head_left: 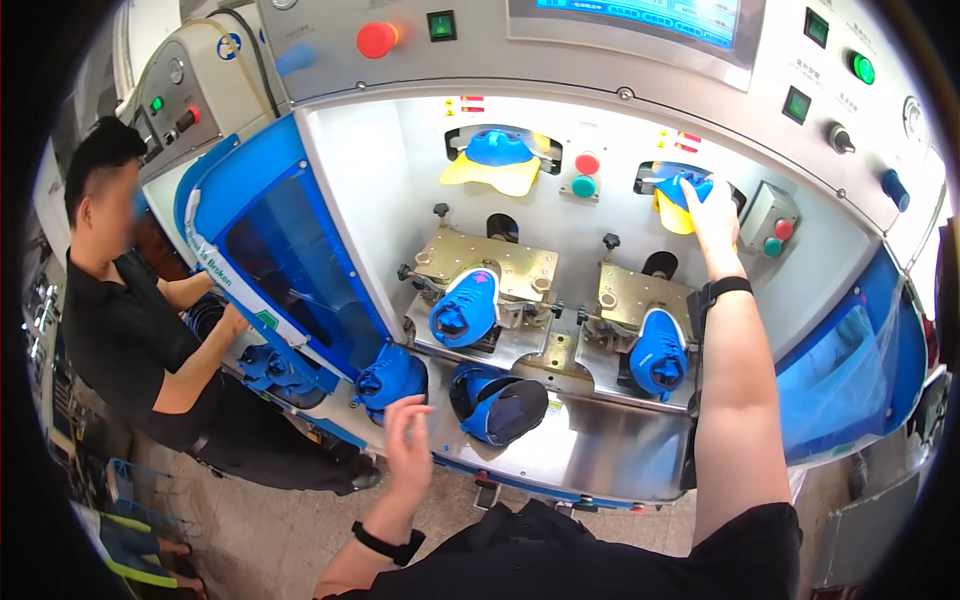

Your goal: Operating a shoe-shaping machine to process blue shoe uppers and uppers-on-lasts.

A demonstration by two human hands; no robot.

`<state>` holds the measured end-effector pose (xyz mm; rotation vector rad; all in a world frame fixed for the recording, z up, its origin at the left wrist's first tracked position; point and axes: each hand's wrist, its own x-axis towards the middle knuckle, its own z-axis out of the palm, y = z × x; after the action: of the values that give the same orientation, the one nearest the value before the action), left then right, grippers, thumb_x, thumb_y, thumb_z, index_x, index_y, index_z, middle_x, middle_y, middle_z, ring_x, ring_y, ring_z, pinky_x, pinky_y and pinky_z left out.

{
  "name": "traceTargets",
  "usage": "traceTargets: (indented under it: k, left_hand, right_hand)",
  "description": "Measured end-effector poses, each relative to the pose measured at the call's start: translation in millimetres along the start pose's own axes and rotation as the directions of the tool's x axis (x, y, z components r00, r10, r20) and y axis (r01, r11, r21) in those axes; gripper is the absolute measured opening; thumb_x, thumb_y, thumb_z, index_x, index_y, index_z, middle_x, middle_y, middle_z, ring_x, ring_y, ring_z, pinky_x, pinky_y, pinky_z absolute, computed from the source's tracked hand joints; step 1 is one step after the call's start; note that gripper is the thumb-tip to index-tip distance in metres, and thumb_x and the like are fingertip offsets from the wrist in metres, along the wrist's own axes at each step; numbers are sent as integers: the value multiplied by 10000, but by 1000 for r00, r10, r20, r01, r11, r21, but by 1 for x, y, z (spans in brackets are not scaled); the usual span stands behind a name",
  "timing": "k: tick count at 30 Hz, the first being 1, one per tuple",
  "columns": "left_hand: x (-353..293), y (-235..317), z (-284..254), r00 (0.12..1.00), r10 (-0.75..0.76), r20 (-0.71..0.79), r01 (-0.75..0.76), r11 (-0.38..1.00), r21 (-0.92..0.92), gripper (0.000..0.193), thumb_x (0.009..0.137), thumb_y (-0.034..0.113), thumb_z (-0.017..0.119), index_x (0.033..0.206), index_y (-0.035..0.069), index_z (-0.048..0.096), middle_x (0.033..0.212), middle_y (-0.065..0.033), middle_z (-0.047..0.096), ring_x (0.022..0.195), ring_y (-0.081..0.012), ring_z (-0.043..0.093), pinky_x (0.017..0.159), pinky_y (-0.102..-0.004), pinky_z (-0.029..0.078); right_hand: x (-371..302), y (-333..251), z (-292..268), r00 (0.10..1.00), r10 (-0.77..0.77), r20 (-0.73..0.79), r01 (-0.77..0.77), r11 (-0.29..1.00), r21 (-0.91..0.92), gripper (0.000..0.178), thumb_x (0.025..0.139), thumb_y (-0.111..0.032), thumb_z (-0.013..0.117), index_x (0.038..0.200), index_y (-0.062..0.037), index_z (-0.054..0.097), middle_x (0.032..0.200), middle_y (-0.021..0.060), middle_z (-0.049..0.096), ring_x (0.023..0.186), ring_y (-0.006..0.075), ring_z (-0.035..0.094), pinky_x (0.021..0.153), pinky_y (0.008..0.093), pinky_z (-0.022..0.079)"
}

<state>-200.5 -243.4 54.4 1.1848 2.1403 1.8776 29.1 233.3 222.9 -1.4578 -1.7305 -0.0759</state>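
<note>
Right hand (708, 215) was up inside the white machine cabinet (375, 160), on the right blue-and-yellow shoe piece (672, 212) in its wall opening. One finger reached over the blue part; the back of the hand hid most of the others, so can't tell whether they had closed round it or just pressed. The hand also covered the piece's right side.

Left hand (408, 445) hung in front of the bench, empty, fingers loosely bent and slightly apart, near a blue shoe (392, 378) at the bench's left end — fingertips overlapped its lower edge in view, contact unclear. Right of that lay a blue shoe with a dark opening (500, 405), inside too dark to read.

A second blue-and-yellow shoe piece (495, 165) sat in the left opening, fully in sight. Below, a left mounted blue shoe (465, 308) and a right mounted blue shoe (658, 352) stood tilted at the brass-coloured fixtures (490, 262), which hid their far ends.

Touchscreen (640, 18) was cut off at the top. At left, a co-worker (130, 310) in black bent over more blue shoes (268, 368), hands partly blocked by the blue door (300, 250).
</note>
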Motion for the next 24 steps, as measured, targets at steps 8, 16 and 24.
traceTargets:
  k: [8,16,24]
  left_hand:
    - [-16,17,10,999,38,5,-38,999,-11,197,945,219,572,956,43,660,1128,-133,597,1083,-278,571,952,-358,431]
    - [-52,19,-16,993,-26,-113,30,999,28,207,967,225,550,966,49,658,1122,-112,592,1060,-253,578,921,-337,440]
    - [-95,44,7,999,44,-25,-42,994,101,166,941,202,593,976,43,625,1146,-132,580,1098,-307,567,953,-367,433]
  right_hand:
    - [-2,20,8,959,-47,-281,24,996,-85,555,875,-596,567,1171,-127,598,1099,159,671,998,404,638,843,527,507]
    - [7,27,32,954,-124,-271,104,991,-89,547,936,-580,487,1219,-115,539,1212,99,621,1074,363,588,875,469,483]
    - [23,36,50,958,-157,-240,151,988,-42,525,948,-542,502,1252,-118,554,1249,103,611,1092,365,594,888,484,485]
